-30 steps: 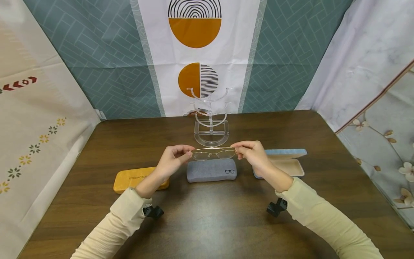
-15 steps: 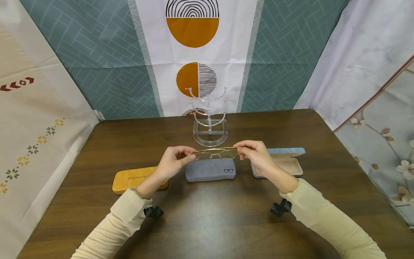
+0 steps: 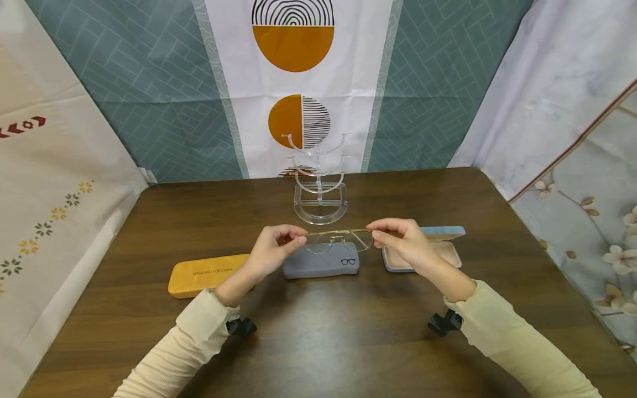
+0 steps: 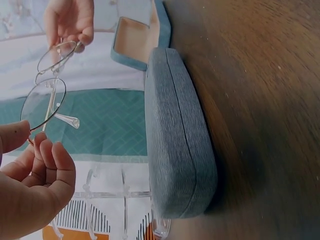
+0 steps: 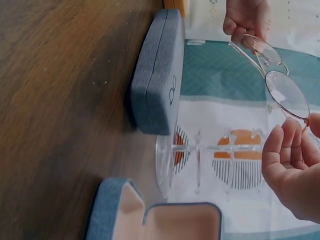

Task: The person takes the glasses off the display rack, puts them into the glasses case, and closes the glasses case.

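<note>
A pair of thin gold-rimmed eyeglasses [image 3: 338, 237] with clear lenses is held level between my two hands, its temples folded behind the lenses. My left hand [image 3: 271, 253] pinches the left end of the frame between thumb and fingers. At the other end, my right hand [image 3: 407, 245] pinches the right corner in the same way. Below the glasses, and partly overlapped by them in the head view, lies a closed grey-blue glasses case [image 3: 318, 266] with a small glasses print. The left wrist view shows the glasses [image 4: 44, 102] raised above the tabletop.
An open blue case [image 3: 450, 253] with a beige lining lies right of the closed one, partly behind my right hand. A yellow case [image 3: 204, 275] is on the left, partly covered by my left forearm. Behind stands a clear tiered display stand [image 3: 320, 213] on the wooden table [image 3: 318, 342].
Both hands have shifted slightly right with the glasses. The lenses have tilted to face the head camera more fully. The cases and the stand stay in place on the table.
</note>
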`<action>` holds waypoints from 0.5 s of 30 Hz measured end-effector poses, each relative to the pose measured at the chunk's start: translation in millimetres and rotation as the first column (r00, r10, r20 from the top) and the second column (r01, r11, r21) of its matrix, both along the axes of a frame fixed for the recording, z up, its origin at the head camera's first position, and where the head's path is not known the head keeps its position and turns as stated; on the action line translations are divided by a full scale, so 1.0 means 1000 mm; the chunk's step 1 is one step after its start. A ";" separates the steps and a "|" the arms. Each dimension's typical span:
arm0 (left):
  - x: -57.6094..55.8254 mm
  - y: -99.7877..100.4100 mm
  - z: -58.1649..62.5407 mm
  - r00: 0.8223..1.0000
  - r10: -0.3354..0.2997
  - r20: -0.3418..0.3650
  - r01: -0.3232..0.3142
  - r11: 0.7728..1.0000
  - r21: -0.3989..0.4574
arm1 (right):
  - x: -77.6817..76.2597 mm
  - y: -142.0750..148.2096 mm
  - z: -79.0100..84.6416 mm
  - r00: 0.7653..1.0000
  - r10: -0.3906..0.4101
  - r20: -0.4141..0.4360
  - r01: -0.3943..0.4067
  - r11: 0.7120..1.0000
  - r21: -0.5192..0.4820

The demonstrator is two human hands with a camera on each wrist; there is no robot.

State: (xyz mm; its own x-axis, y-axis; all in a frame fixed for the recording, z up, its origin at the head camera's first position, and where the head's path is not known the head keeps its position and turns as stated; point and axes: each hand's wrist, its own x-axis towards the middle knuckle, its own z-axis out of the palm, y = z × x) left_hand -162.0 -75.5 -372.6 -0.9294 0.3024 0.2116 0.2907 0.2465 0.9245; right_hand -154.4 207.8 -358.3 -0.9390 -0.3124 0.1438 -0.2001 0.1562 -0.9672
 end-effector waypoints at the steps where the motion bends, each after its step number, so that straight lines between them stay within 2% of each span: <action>1: 0.000 0.001 0.000 1.000 -0.002 -0.001 0.002 1.000 0.001 | 0.000 0.002 -0.001 1.000 0.000 -0.004 0.000 1.000 0.000; 15: -0.001 0.023 -0.002 1.000 -0.026 -0.009 0.026 1.000 0.004 | 0.007 0.024 -0.007 0.995 -0.069 -0.072 0.070 0.997 0.020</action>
State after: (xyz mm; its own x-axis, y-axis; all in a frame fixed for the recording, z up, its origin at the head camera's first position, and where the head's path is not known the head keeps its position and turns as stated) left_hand -163.1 -52.9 -374.4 -0.9195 0.3252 0.2209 0.3049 0.2349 0.9230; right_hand -147.6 232.0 -365.8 -0.9461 -0.2507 0.2052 -0.2567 0.1936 -0.9469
